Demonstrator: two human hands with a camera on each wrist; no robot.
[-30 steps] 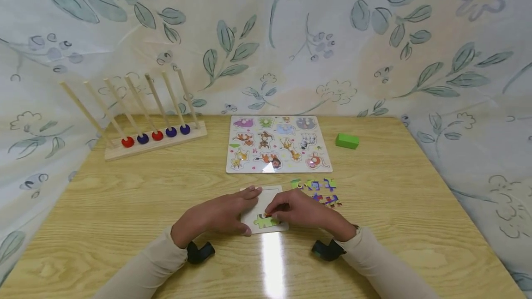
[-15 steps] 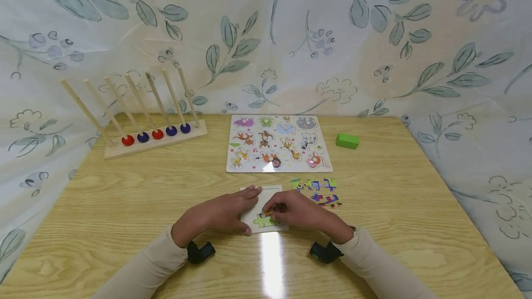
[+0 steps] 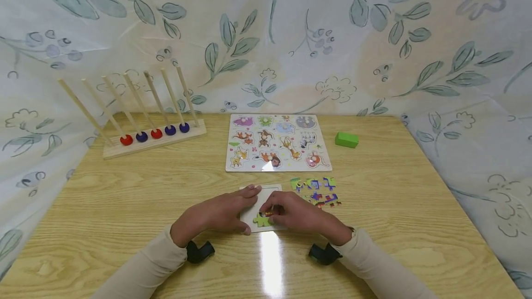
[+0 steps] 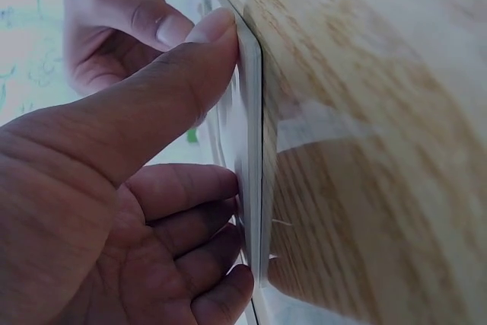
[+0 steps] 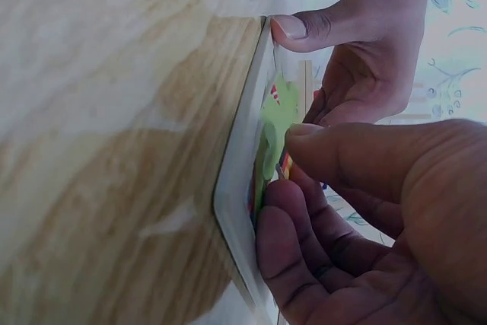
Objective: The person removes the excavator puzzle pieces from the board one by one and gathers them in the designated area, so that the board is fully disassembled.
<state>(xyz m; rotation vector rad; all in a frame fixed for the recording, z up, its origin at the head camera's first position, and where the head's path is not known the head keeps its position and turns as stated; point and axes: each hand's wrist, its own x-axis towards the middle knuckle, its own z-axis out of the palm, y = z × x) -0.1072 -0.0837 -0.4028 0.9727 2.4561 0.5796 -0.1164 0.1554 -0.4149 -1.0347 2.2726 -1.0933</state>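
A small pale puzzle tray (image 3: 269, 191) lies on the table between the hands. My left hand (image 3: 224, 211) rests on its left side, with the thumb at the near corner and the fingers spread over the surface. Light green jigsaw pieces (image 3: 262, 221) sit joined along the tray's near end. Over them, my right hand (image 3: 297, 213) pinches a small colourful jigsaw piece (image 5: 284, 164) between thumb and fingertips, close against the green pieces. The fingers hide most of that piece. Several loose jigsaw pieces (image 3: 328, 199) lie just right of the tray.
Behind the tray is an animal peg puzzle board (image 3: 278, 142). A green block (image 3: 347, 140) stands to its right. At the back left is a wooden peg stand (image 3: 154, 139) with tall rods and red and blue beads. A floral cloth (image 3: 266, 50) hangs behind the table.
My right hand has shifted slightly left over the tray, still pinching the piece, and more of the green pieces' pattern shows. The left hand stays in place.
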